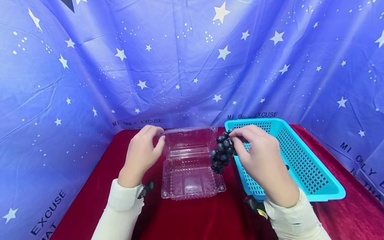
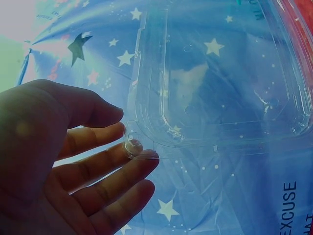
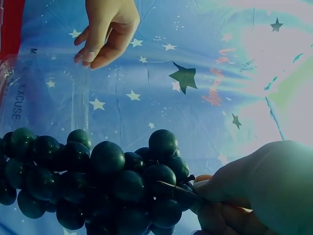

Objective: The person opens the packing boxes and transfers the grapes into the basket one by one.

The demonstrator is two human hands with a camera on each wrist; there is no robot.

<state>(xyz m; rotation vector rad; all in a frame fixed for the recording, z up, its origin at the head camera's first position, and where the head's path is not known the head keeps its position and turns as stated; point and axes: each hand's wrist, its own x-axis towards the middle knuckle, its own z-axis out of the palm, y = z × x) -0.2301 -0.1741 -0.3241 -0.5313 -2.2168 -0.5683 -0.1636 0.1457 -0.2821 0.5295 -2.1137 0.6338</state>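
Observation:
My right hand (image 1: 261, 155) pinches the stem of a bunch of dark grapes (image 1: 222, 153) between thumb and fingers. The bunch hangs over the right side of a clear plastic clamshell box (image 1: 192, 178), whose lid (image 1: 190, 141) stands raised at the back. In the right wrist view the grapes (image 3: 107, 181) spread leftward from my fingertips. My left hand (image 1: 144, 150) is at the lid's upper left corner. Its fingers are loosely extended in the left wrist view, fingertips right at the lid's corner tab (image 2: 134, 144), with the thumb apart from it.
A turquoise perforated basket (image 1: 312, 166) stands on the right, partly behind my right hand and forearm. Dark red cloth (image 1: 192, 220) covers the table. A blue curtain with stars (image 1: 180, 66) surrounds the back and sides.

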